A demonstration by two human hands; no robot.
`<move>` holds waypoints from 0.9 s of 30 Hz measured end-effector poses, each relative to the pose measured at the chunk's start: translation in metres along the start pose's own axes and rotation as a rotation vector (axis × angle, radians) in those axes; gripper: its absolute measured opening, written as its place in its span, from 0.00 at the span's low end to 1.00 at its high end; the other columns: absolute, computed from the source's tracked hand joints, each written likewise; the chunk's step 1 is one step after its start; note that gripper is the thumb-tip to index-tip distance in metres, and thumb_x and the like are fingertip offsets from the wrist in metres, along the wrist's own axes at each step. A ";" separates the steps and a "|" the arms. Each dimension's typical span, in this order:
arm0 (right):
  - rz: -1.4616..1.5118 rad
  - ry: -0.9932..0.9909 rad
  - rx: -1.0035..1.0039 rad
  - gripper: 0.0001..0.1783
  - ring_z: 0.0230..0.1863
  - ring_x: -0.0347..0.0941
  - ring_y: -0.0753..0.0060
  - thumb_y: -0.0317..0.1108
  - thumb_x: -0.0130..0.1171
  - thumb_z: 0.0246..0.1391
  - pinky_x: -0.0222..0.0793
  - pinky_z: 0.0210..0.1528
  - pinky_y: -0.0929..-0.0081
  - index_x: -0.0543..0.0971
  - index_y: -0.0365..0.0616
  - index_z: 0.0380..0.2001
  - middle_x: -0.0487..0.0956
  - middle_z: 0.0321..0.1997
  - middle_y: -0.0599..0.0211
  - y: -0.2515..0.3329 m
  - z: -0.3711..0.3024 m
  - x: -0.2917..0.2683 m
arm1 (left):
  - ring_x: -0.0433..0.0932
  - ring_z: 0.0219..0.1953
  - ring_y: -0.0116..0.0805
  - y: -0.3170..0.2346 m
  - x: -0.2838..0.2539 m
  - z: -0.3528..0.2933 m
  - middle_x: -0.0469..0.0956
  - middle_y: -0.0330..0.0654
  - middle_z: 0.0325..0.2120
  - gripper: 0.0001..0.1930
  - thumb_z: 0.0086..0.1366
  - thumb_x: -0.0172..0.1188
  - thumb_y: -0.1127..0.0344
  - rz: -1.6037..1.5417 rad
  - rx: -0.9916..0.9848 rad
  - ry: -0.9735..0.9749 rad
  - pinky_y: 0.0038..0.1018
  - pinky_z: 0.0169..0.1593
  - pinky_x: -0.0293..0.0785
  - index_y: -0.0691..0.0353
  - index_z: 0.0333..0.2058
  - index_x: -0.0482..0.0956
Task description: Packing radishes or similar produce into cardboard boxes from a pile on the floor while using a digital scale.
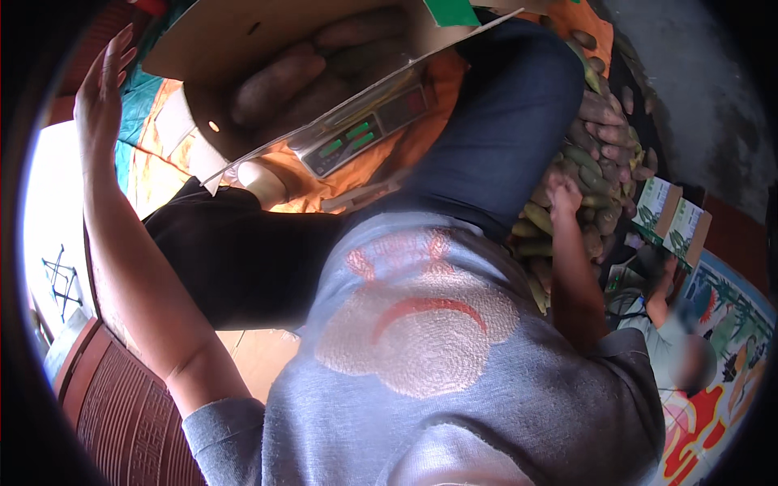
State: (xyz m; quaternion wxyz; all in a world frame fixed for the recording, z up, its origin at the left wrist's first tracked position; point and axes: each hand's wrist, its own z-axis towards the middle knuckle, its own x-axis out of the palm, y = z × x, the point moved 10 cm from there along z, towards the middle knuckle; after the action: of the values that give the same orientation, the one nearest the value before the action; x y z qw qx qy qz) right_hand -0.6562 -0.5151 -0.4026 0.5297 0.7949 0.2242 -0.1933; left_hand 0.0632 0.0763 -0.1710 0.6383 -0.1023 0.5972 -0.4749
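Note:
My left hand (101, 93) is raised at the far left with its fingers stretched out, beside a large open cardboard box (267, 24). It holds nothing. Inside the box lie several big, long, brownish-pink root-like vegetables (279, 81). My right hand (561, 194) is down at a heap of long green and brownish produce (604, 134), right of my bent knee. Its fingers are curled; whatever they grip is hidden. A digital scale (324, 162) with lit green displays shows just below the box's near edge.
Orange and teal sheeting (146, 97) covers the ground around the box. At the right are green-and-white printed cartons (668, 215) and another person (660, 324) near a colourful mat (729, 356). A reddish-brown slatted panel (130, 405) stands at lower left.

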 end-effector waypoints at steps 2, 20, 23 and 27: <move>-0.049 -0.026 0.155 0.24 0.50 0.78 0.66 0.24 0.67 0.55 0.83 0.50 0.63 0.75 0.33 0.55 0.81 0.50 0.60 -0.059 -0.013 -0.006 | 0.77 0.59 0.37 0.004 -0.006 -0.007 0.77 0.37 0.59 0.27 0.75 0.44 0.40 0.036 -0.028 -0.013 0.35 0.63 0.70 0.50 0.60 0.76; -0.054 -0.249 -0.713 0.27 0.57 0.76 0.61 0.22 0.58 0.59 0.71 0.59 0.68 0.68 0.35 0.62 0.76 0.59 0.51 0.198 0.034 -0.064 | 0.77 0.59 0.36 -0.016 -0.014 -0.003 0.78 0.40 0.57 0.25 0.76 0.47 0.44 0.044 -0.067 -0.039 0.34 0.62 0.70 0.53 0.59 0.77; 0.096 0.092 -1.128 0.23 0.57 0.75 0.65 0.21 0.55 0.63 0.69 0.61 0.72 0.69 0.33 0.61 0.77 0.58 0.49 0.373 -0.138 0.078 | 0.78 0.57 0.36 -0.010 -0.028 -0.009 0.80 0.43 0.53 0.22 0.75 0.49 0.47 0.031 -0.065 -0.070 0.33 0.61 0.72 0.53 0.58 0.79; -0.047 0.724 -1.338 0.19 0.57 0.76 0.68 0.23 0.56 0.63 0.71 0.60 0.70 0.74 0.33 0.56 0.80 0.54 0.55 0.462 -0.335 0.219 | 0.84 0.41 0.41 -0.102 -0.019 -0.015 0.84 0.52 0.39 0.18 0.74 0.54 0.55 0.105 -0.002 -0.244 0.34 0.44 0.80 0.66 0.46 0.83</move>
State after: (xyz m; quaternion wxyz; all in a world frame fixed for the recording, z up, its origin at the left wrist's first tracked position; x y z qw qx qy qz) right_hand -0.1935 -0.3269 -0.0508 0.7879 0.3130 0.4701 0.2454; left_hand 0.0043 0.0428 -0.0911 0.7299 -0.1284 0.5202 -0.4244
